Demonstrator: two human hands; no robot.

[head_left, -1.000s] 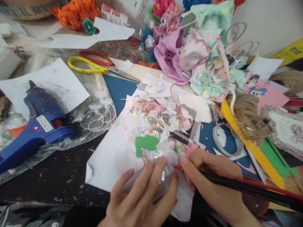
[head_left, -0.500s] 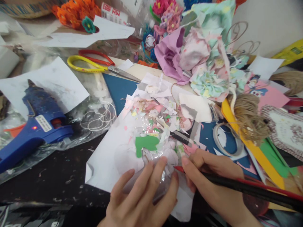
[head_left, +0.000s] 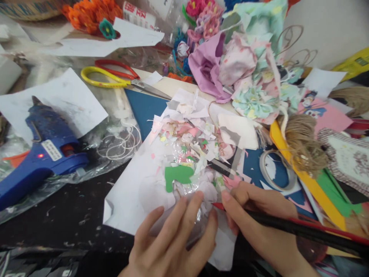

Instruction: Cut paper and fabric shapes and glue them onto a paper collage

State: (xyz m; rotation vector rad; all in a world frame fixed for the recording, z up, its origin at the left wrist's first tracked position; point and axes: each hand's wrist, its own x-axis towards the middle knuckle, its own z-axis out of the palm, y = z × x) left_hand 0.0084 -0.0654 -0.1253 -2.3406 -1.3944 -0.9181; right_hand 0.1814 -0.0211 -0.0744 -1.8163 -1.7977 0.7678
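Note:
My left hand point(head_left: 175, 234) lies with its fingers spread over a clear plastic piece point(head_left: 197, 215) and the lower part of a white paper sheet point(head_left: 129, 196). Pinched in my right hand point(head_left: 259, 219) is a black pencil point(head_left: 288, 225) with a red tip, which points left and touches the pale paper beside my left fingers. Paper scraps point(head_left: 198, 134) in white, pink and green are heaped on the sheet above my hands. Among them lies a green paper cutout point(head_left: 178, 176).
A blue glue gun point(head_left: 52, 154) with a lit red light rests at the left. Scissors point(head_left: 127, 82) lie behind the sheet. At the right are a tape roll point(head_left: 277, 170), brown twine point(head_left: 305, 144) and a yellow strip point(head_left: 317, 192). Fabric flowers point(head_left: 248, 73) stand at the back.
The view has shifted very slightly, so the glue gun appears a little farther left. Both hands and the pencil stay in the same place.

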